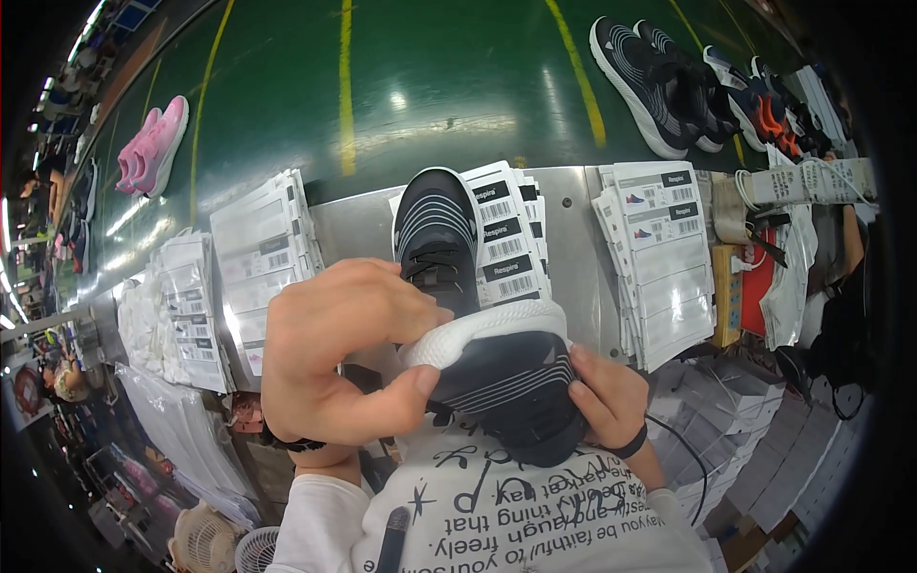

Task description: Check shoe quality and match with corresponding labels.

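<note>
Close to my body I hold a dark sneaker (pixel 506 382) with a white sole and pale curved stripes, tilted sole-up and toe to the left. My right hand (pixel 609 396) grips its right side. My left hand (pixel 344 349) is curled, with thumb and fingertips pinching the white sole edge. A second dark sneaker (pixel 437 224) with the same stripes lies just beyond, on the metal ledge, partly over a stack of barcode label sheets (pixel 506 239). The left hand covers part of that shoe's heel end.
Beyond the ledge runs a green belt (pixel 439 86) with yellow lines. Pink sneakers (pixel 155 148) stand on it at left, dark sneakers (pixel 659 86) at right. More label sheets (pixel 659 258) lie right, others (pixel 263 248) left. A power strip (pixel 728 296) and white fans (pixel 205 535) flank me.
</note>
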Available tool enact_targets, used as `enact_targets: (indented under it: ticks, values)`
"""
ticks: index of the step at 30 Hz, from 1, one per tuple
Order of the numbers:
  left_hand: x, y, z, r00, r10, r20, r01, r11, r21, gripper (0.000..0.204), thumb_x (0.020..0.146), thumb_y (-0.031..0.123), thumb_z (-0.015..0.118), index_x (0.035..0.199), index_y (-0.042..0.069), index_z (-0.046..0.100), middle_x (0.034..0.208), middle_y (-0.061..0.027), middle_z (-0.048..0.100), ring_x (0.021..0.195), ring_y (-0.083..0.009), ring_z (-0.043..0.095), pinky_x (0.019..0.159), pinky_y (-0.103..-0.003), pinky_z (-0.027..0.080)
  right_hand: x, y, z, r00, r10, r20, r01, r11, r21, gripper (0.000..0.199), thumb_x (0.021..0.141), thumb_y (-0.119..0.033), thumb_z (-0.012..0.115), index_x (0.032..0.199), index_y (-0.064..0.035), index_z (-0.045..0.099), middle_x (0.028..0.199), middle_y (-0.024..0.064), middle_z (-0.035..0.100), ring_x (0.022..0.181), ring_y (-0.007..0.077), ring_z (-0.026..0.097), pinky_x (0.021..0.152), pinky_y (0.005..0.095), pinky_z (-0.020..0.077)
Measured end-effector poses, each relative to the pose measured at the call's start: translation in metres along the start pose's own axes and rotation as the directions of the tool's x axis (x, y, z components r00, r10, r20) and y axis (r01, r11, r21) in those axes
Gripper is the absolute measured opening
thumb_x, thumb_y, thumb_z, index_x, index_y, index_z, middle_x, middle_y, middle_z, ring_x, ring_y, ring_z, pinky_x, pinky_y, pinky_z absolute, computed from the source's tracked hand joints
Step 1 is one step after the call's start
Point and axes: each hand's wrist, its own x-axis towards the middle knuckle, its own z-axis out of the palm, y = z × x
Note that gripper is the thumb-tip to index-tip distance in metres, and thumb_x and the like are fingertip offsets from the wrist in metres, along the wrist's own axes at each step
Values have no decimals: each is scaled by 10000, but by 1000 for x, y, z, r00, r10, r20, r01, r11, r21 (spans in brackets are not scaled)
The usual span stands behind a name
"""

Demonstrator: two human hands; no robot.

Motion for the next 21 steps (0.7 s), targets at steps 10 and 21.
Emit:
enact_targets:
  ticks: [10,21]
  values:
    - [3,-3,-6,994,107,25,-109,989,95,278,615,284,663,703,21,663,746,-137,720,717,-285,715,808,-421,519,-1,3,5,996,-70,-46,67,996,-64,305,822,-94,647,1118,-24,623,1107,226,671,917,337,709,746,330,584]
    - [1,0,-6,992,129,20,-130,979,156,272,628,264,662,721,10,691,748,-136,722,732,-276,714,822,-428,517,-3,3,6,996,-74,-58,70,995,-69,323,839,-137,658,1138,-23,616,1103,222,672,916,337,709,752,335,580]
